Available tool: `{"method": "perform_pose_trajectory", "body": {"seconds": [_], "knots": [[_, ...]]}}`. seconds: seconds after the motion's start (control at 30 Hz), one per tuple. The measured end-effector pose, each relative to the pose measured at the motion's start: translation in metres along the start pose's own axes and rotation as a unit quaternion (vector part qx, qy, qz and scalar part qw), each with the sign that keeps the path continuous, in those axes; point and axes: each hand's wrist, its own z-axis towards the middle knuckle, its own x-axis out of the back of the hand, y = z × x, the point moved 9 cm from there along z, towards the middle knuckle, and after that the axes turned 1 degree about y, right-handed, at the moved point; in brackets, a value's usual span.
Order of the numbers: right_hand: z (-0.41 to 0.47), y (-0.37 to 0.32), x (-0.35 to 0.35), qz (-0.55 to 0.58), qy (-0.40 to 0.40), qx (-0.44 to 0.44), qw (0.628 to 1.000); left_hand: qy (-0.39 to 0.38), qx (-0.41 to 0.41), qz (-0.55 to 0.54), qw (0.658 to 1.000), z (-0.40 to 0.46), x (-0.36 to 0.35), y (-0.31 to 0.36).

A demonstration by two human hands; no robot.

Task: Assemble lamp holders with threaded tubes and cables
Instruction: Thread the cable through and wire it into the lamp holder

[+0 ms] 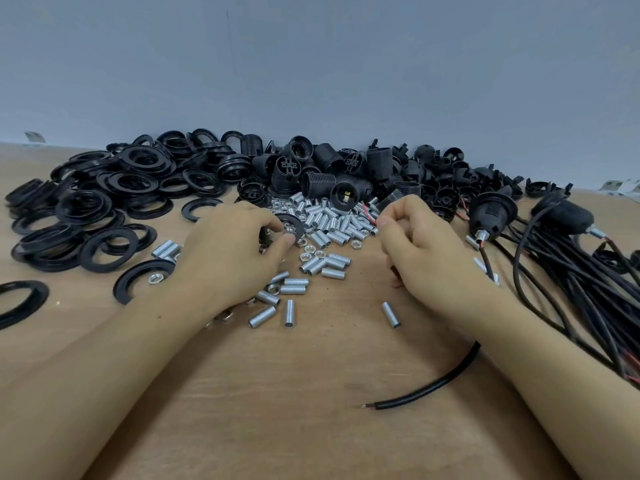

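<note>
Left hand curled over a black collar ring, fingers gripping its rim, with a small hex nut pinched at the centre hole. Right hand pinching the red wire tip of a black cable, which runs back under the wrist to a stripped free end near the body on the bench.

Just past both sets of fingertips, a heap of threaded tubes mixed with nuts; beyond that, lamp holder bodies. Left of the left fingers, loose rings; right of the right fingers, finished holders on cables.

Probable step: threading wire through ring and nut, or seating the nut; cannot tell which.

Risks from here, as a judgement:
- Nut slipping from the pinch and vanishing among look-alike nuts right below the fingers.
- Fine red strands fraying or bending against the hole edge if pushed off-centre, since the right fingers grip very near the tip.
- Cross-threading if nut or tube meets the ring tilted.
- Forearms sweeping loose tubes off the bench.
- Slack cable snagging under the right wrist and tugging the tip back out.
</note>
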Motion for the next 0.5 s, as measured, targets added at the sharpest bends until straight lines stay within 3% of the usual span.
{"method": "perform_pose_trajectory", "body": {"seconds": [0.17,0.3,0.4,0.5], "knots": [[0.003,0.002,0.006,0.048,0.01,-0.023,0.999,0.027,-0.003,-0.032,0.999,0.007,0.01,0.009],[0.005,0.01,0.01,0.1,0.022,-0.052,0.993,-0.014,-0.081,-0.049,0.995,0.038,-0.005,0.049],[0.004,0.015,0.015,0.133,0.046,-0.073,0.987,-0.026,-0.128,0.058,0.99,0.07,-0.027,0.07],[0.004,0.02,0.02,0.16,0.061,-0.093,0.981,-0.082,-0.113,0.149,0.979,0.092,-0.049,0.061]]}}
